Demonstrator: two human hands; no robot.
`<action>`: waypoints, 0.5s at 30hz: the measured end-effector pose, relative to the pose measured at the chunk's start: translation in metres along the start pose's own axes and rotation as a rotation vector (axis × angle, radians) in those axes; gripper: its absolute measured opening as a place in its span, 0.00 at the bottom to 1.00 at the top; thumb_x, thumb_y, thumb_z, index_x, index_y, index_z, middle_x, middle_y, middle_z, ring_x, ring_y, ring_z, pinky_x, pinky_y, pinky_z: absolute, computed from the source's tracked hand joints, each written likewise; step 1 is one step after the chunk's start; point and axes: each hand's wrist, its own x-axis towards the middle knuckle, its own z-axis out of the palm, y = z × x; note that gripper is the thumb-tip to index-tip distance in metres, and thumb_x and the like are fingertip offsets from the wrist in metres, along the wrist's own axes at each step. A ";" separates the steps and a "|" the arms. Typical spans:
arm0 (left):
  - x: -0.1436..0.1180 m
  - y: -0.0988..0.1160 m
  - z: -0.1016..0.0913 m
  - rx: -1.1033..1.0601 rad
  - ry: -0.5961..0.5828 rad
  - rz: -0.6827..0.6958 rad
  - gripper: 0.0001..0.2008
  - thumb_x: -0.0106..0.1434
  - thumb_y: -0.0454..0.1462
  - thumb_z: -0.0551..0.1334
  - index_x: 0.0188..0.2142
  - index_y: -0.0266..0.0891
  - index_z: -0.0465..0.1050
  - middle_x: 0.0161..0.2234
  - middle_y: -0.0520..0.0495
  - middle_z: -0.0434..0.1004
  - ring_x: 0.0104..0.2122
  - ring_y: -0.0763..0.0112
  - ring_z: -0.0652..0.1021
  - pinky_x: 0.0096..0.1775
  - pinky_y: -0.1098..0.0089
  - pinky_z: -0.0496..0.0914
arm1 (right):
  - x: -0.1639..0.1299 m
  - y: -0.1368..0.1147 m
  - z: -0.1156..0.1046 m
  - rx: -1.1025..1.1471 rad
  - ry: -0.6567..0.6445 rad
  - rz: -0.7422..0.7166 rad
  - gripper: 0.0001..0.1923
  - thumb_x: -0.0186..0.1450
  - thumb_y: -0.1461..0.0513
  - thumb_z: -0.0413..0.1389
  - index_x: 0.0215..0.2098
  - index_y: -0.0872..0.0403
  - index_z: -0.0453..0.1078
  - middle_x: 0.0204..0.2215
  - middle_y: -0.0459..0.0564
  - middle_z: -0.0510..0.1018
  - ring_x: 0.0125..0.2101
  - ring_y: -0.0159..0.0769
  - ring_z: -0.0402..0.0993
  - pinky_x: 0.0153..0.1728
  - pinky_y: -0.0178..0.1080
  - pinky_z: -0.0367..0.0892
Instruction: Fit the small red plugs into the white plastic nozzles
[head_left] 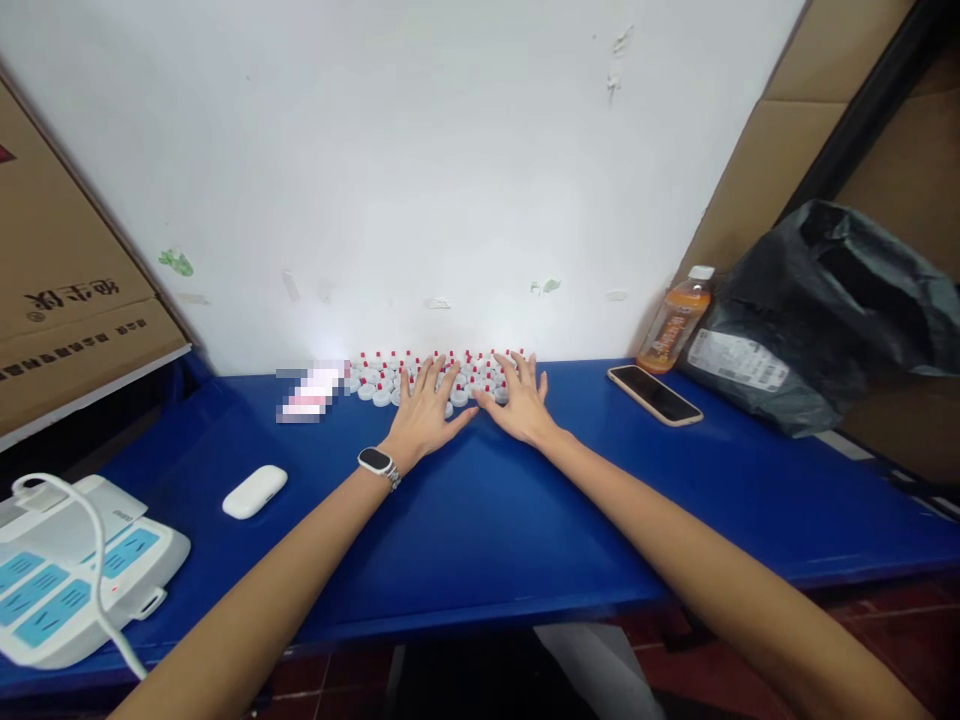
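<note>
Against the white wall, on the blue table [480, 520], lies a cluster of small white caps with red tips [382, 396]. My left hand [429, 412] rests over the middle of the cluster, fingers spread and pointing at the wall, a watch [376, 461] on its wrist. Over the right part of the caps is my right hand [520, 402], also with fingers apart. The two thumbs point toward each other and nearly meet. Neither hand grips a cap. Both hands hide some of the caps beneath them.
A white earbud case [256, 492] and a power strip [82, 570] with a white cable lie at left. To the right are a phone [654, 394], an orange drink bottle [675, 322] and a dark plastic bag [810, 320]. Cardboard boxes [75, 250] flank the table.
</note>
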 end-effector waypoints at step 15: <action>-0.038 0.013 -0.040 -0.485 -0.376 -0.053 0.21 0.66 0.53 0.58 0.25 0.40 0.66 0.22 0.52 0.72 0.23 0.71 0.69 0.28 0.70 0.58 | -0.026 -0.012 -0.020 0.423 -0.063 -0.147 0.14 0.67 0.55 0.52 0.26 0.53 0.65 0.22 0.45 0.70 0.25 0.33 0.65 0.30 0.36 0.62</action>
